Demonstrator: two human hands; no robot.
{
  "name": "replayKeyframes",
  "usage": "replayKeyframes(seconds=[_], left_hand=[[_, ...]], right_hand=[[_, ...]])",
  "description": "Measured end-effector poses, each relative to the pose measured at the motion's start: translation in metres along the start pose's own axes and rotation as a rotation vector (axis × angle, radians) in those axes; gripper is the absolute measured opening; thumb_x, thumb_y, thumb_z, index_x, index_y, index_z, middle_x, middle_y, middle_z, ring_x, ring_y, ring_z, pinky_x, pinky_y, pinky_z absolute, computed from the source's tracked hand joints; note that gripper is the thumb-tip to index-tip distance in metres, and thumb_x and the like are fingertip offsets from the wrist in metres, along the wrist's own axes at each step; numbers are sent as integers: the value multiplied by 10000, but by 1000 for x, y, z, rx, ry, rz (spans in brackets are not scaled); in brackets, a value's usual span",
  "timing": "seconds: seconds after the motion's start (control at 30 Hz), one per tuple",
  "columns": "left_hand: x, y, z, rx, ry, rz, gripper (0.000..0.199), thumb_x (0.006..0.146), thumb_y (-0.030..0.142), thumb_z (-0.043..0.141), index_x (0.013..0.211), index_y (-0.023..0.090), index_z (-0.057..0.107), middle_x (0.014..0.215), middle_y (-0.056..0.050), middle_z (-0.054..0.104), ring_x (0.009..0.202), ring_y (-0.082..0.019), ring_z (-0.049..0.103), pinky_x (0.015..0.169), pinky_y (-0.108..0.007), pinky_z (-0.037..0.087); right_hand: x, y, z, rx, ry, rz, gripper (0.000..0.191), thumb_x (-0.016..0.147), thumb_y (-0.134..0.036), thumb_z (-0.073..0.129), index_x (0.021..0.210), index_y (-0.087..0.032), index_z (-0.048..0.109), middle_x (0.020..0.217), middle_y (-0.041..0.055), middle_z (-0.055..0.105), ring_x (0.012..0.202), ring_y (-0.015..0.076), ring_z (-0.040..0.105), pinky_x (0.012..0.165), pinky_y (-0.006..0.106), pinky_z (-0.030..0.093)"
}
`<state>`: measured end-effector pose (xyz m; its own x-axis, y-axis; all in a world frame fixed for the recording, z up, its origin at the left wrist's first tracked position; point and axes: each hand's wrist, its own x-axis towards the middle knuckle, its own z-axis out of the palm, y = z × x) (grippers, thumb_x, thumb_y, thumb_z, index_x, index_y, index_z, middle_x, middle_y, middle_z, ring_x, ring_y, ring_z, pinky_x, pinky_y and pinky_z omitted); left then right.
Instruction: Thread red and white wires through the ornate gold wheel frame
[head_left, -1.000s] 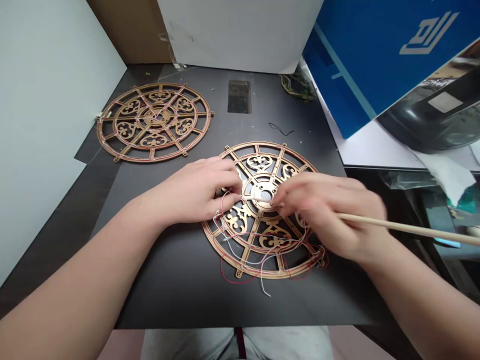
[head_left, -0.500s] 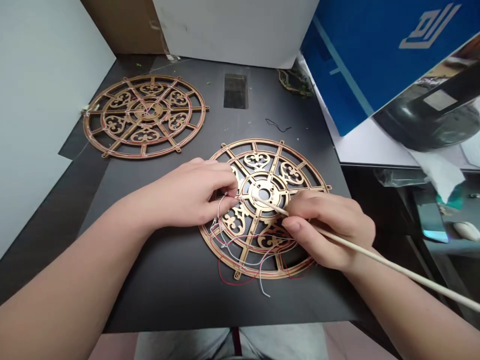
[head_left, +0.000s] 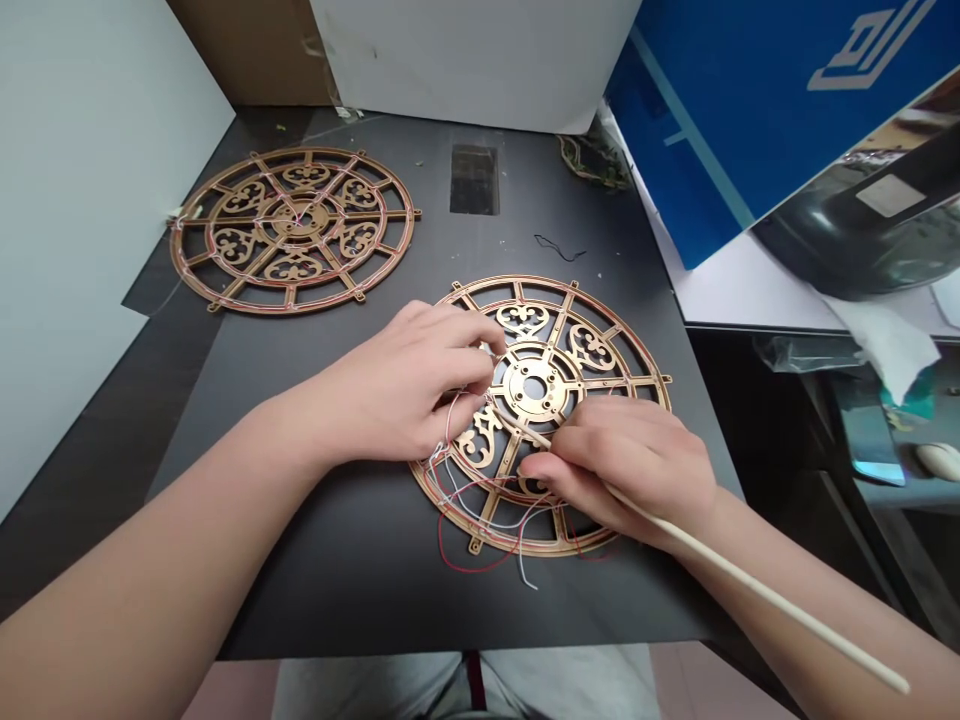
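Note:
A gold-coloured fretwork wheel [head_left: 551, 300] lies flat on the black mat, with red and white wires trailing from its lower edge. My left hand [head_left: 405, 385] rests on its left side, fingers curled near the central hub [head_left: 534, 388], pinching a thin white wire [head_left: 452, 425]. My right hand [head_left: 622, 465] lies over the wheel's lower right and shut on a long thin wooden stick [head_left: 750, 585], whose tip points toward the hub. A red wire [head_left: 465, 565] loops below the rim. A matching wheel [head_left: 296, 220], also wired, lies at the upper left, away from both hands.
The black mat [head_left: 315, 560] ends at an edge on the right, with a lower shelf beyond. A blue box [head_left: 712, 130] leans at the upper right, beside a white board [head_left: 465, 50]. A small dark wire loop [head_left: 559, 248] and a dark rectangular patch [head_left: 474, 180] lie on the mat.
My right hand has moved down and left over the wheel, swinging the stick's far end lower. My left hand has shifted slightly right toward the hub.

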<state>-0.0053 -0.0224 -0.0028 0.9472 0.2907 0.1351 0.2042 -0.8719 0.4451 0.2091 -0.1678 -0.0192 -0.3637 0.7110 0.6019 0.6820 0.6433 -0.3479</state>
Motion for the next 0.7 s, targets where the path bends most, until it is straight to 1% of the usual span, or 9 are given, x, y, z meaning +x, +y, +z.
replayKeyframes(seconds=[0.07, 0.13, 0.27, 0.4, 0.5, 0.7], left_hand=[[1, -4, 3, -87, -7, 31, 113, 959, 171, 555, 881, 186, 635, 1470, -13, 602, 1414, -213, 504, 1187, -417, 298], [1, -8, 6, -168, -19, 45, 92, 964, 171, 557, 898, 187, 620, 1506, -26, 591, 1461, -205, 473, 1240, -413, 280], [1, -13, 7, -207, -21, 33, 81, 1000, 192, 553, 954, 196, 619, 1481, -38, 615, 1434, -199, 502, 1231, -428, 321], [3, -12, 7, -196, -33, 4, 147, 1060, 264, 522, 983, 194, 626, 1472, -37, 618, 1415, -208, 510, 1223, -450, 316], [4, -11, 7, -196, -41, -9, 177, 1081, 299, 508, 1005, 194, 628, 1474, -34, 614, 1409, -210, 510, 1212, -449, 317], [5, -11, 10, -182, -35, -17, 167, 1082, 283, 501, 992, 193, 610, 1468, -12, 615, 1411, -198, 510, 1205, -433, 317]], right_hand=[[-1, 0, 1, -29, 5, -21, 183, 1000, -227, 705, 879, -156, 587, 662, -14, 524, 594, 107, 455, 580, 280, 348], [-1, -1, 2, -65, 10, -36, 196, 987, -234, 725, 871, -162, 583, 653, -16, 512, 590, 110, 449, 575, 286, 351], [-1, -2, 2, -90, 4, -29, 198, 986, -238, 728, 871, -173, 581, 656, -14, 527, 595, 114, 454, 575, 291, 370], [0, -2, 2, -80, 7, -20, 194, 985, -226, 728, 869, -174, 581, 656, -13, 526, 602, 114, 447, 572, 294, 367], [2, -3, 4, -113, 16, -33, 204, 995, -237, 718, 865, -175, 573, 640, -16, 512, 600, 114, 430, 570, 300, 354], [3, -7, 8, -163, 18, -91, 214, 965, -177, 741, 886, -175, 543, 644, -18, 513, 603, 113, 431, 570, 310, 341]])
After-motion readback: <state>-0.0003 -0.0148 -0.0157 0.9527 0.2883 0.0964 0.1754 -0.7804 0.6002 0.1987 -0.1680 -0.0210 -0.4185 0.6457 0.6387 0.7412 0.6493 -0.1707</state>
